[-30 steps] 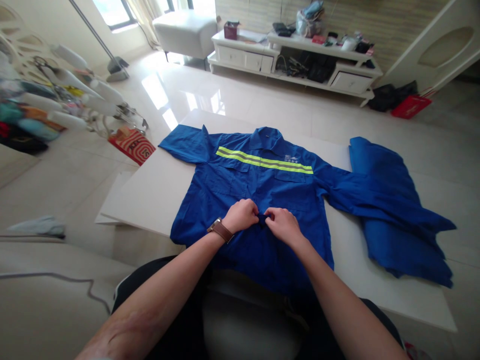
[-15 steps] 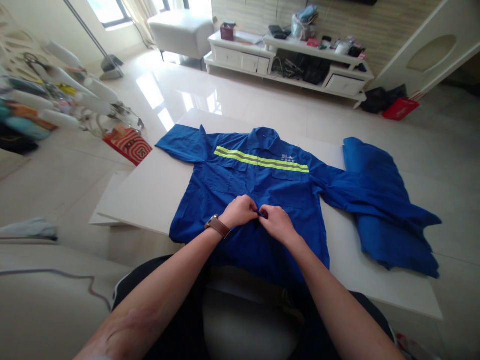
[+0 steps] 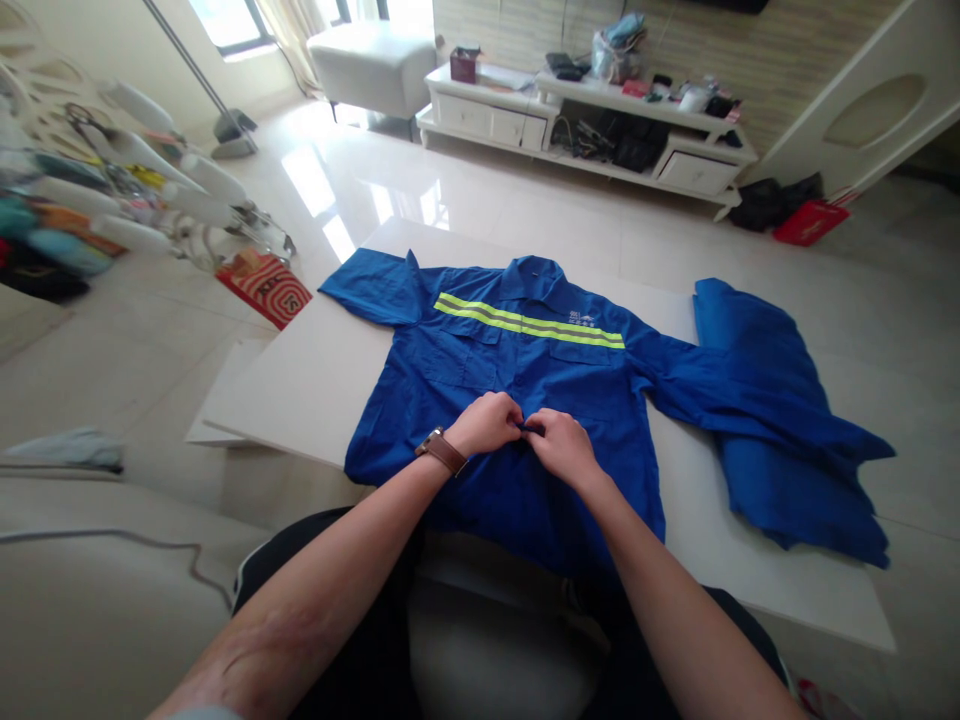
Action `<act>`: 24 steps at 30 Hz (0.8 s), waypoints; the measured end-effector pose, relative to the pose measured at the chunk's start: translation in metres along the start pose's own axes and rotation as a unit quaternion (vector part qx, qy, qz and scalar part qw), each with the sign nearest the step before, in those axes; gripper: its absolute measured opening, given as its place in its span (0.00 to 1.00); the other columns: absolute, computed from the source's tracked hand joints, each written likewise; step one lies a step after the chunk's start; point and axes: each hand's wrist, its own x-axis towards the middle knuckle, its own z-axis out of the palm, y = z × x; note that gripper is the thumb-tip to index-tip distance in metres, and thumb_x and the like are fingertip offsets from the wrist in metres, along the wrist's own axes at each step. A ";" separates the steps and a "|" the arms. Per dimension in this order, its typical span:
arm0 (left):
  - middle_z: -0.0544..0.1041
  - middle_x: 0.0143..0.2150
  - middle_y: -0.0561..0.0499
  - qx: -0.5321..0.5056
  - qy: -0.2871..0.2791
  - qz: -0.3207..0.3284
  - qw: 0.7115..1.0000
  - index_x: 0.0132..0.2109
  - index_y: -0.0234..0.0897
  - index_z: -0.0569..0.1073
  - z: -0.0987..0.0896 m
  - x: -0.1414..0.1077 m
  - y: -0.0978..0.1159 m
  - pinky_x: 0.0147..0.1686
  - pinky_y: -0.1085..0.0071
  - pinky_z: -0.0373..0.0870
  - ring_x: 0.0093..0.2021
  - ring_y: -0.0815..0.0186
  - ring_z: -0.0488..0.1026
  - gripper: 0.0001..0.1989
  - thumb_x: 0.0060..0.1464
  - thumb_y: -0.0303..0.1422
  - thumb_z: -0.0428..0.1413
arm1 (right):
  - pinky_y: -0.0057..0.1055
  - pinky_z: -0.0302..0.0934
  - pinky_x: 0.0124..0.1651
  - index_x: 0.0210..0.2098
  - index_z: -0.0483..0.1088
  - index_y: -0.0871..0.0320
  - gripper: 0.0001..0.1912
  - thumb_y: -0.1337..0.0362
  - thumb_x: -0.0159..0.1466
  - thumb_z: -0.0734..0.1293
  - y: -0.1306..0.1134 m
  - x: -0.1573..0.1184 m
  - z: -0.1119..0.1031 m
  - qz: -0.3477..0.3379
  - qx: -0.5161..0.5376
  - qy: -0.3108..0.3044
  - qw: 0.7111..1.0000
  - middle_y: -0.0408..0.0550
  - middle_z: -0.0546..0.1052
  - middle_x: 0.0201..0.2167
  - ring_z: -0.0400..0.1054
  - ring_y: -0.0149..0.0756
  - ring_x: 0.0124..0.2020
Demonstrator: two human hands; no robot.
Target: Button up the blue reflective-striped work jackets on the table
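Hands (image 3: 487, 422) (image 3: 562, 445) pinching creased blue jacket (image 3: 514, 365) at its front, matte (probably woven), smooth white tabletop (image 3: 300, 400)

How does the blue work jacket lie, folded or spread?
Spread: the work jacket lies across the white table, collar and reflective stripe visible, sleeves out sideways.

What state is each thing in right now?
Blue fabric work shirt with yellow-grey reflective band: laid out front up, collar open
Bare left hand: pinching the shirt's front
Bare right hand: pinching the shirt's front
Brown-strapped wristwatch: worn on left wrist
Blue fabric bundle: folded, partly under a shirt sleeve
White rectangular tabletop: bearing shirt and bundle
Long white cabinet: left drawers look shut
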 end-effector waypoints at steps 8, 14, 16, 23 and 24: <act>0.80 0.27 0.49 -0.006 -0.019 0.002 1.000 0.32 0.34 0.84 -0.001 0.003 0.004 0.30 0.72 0.62 0.29 0.65 0.73 0.09 0.46 0.26 0.58 | 0.31 0.62 0.42 0.42 0.80 0.46 0.10 0.59 0.64 0.67 0.002 0.003 -0.005 0.034 0.025 0.026 0.999 0.42 0.83 0.41 0.76 0.41 0.45; 0.80 0.26 0.50 -0.013 -0.027 0.004 1.000 0.32 0.34 0.83 -0.002 0.005 0.004 0.28 0.73 0.59 0.29 0.67 0.72 0.10 0.44 0.26 0.57 | 0.30 0.62 0.43 0.44 0.80 0.46 0.13 0.62 0.64 0.66 0.005 0.003 -0.006 0.020 0.038 0.019 0.999 0.42 0.83 0.43 0.75 0.41 0.46; 0.80 0.27 0.51 -0.020 -0.027 0.001 0.999 0.32 0.34 0.83 -0.002 0.006 0.004 0.28 0.73 0.60 0.29 0.66 0.73 0.10 0.44 0.26 0.57 | 0.30 0.62 0.43 0.45 0.80 0.47 0.14 0.64 0.64 0.65 0.008 0.004 -0.005 0.010 0.049 0.018 0.999 0.42 0.82 0.44 0.75 0.40 0.46; 0.80 0.27 0.51 -0.041 -0.027 0.013 0.999 0.32 0.33 0.83 0.002 0.008 0.000 0.29 0.73 0.60 0.28 0.67 0.73 0.10 0.44 0.26 0.56 | 0.30 0.61 0.43 0.43 0.79 0.47 0.13 0.64 0.64 0.64 0.010 0.004 -0.003 0.004 0.043 0.023 0.999 0.43 0.82 0.44 0.74 0.40 0.45; 0.80 0.27 0.51 -0.037 -0.028 0.018 0.999 0.33 0.33 0.83 0.002 0.008 0.000 0.29 0.73 0.60 0.28 0.67 0.72 0.11 0.44 0.26 0.56 | 0.30 0.61 0.42 0.43 0.79 0.48 0.12 0.64 0.64 0.65 0.010 0.003 -0.003 0.004 0.045 0.025 0.999 0.43 0.82 0.44 0.74 0.40 0.45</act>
